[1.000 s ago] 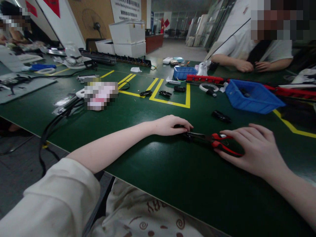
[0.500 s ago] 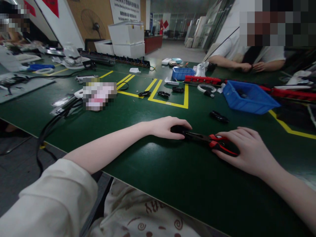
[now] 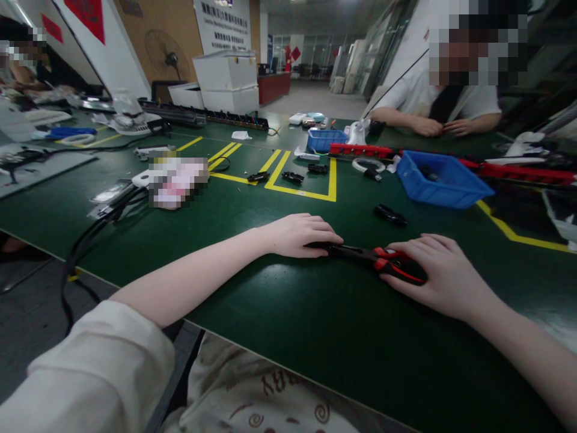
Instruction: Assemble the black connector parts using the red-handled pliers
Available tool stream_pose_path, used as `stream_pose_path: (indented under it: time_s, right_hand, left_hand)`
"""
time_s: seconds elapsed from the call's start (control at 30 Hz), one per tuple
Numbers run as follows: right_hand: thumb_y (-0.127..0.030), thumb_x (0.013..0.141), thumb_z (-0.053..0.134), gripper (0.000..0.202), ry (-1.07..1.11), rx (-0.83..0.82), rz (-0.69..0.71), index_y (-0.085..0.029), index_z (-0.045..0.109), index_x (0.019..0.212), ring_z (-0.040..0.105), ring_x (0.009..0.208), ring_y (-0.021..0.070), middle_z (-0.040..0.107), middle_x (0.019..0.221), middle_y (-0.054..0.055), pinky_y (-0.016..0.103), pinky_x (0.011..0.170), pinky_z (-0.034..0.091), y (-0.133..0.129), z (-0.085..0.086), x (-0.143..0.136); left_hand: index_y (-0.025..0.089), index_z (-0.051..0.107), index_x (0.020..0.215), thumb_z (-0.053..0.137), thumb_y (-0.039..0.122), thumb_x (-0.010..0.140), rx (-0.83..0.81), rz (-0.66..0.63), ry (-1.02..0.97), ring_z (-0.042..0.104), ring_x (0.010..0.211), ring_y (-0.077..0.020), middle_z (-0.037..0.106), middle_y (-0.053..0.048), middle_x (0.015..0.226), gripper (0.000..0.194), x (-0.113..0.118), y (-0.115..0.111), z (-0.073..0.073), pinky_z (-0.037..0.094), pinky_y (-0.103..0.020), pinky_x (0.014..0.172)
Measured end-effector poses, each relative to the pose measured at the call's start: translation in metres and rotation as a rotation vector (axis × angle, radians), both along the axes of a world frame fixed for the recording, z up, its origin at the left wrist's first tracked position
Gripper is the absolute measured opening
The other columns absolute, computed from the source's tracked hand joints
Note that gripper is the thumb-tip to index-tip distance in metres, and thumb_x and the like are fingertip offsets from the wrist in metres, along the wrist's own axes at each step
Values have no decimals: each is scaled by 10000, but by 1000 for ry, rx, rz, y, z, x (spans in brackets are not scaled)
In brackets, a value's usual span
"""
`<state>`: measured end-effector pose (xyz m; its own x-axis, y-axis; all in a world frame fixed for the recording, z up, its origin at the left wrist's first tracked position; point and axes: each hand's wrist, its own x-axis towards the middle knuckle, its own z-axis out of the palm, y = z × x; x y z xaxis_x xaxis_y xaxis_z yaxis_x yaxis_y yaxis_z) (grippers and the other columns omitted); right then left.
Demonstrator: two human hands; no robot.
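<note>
1. so, i have the slim metal pliers with red-and-black grips (image 3: 377, 261) low over the dark green tabletop (image 3: 311, 325), between the two hands.
2. their nose points left and slightly away from the wearer; the long axis runs mostly sideways, grips at the right and a little nearer the wearer.
3. i see the right hand (image 3: 439, 273) partly curled, thumb along the nearer grip and fingers at the farther one, so it has hold of the pliers with moderate spread.
4. the left hand (image 3: 303, 236) is nearly closed, fingers bent over a small dark black part (image 3: 318, 245), mostly hidden; the pliers' tips reach its fingertips. i cannot tell whether the jaws bite on it.
5. for edges, i mark the table's near rim running diagonally from far left down toward the lower right, with the left forearm crossing it.
6. for room, i get a broad stretch of green between the pliers and that rim, and a narrower one beyond the hands.
7. past the pliers lies a loose black oblong part (image 3: 390, 214), then the blue plastic bin (image 3: 444, 186); farther left, three small black pieces (image 3: 293, 178) lie at the yellow tape lines (image 3: 333, 180).
</note>
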<state>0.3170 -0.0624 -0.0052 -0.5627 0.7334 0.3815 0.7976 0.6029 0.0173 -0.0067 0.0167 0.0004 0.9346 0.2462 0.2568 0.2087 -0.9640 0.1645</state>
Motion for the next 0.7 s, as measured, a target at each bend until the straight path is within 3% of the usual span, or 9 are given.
stream_pose_path:
  time_s: [0.33, 0.7]
  right_hand:
    - [-557, 839, 646, 403, -8, 111, 11, -262, 625, 1113, 683, 926, 355, 739, 1006, 103, 642, 936, 465, 0, -4, 2]
    - [-462, 846, 668, 447, -17, 223, -5, -235, 616, 1227, 667, 961, 348, 706, 1026, 123, 579, 940, 466, -4, 3, 5]
  left_hand:
    - [128, 596, 1338, 575, 341, 1000, 7, 36, -23, 604, 1071, -238, 663, -128, 1206, 400, 2, 1, -3, 486, -337, 909]
    - [156, 613, 1218, 631, 367, 958, -41, 85, -93, 653, 952, -184, 654, -82, 1109, 336, 0, 0, -8, 504, -264, 762]
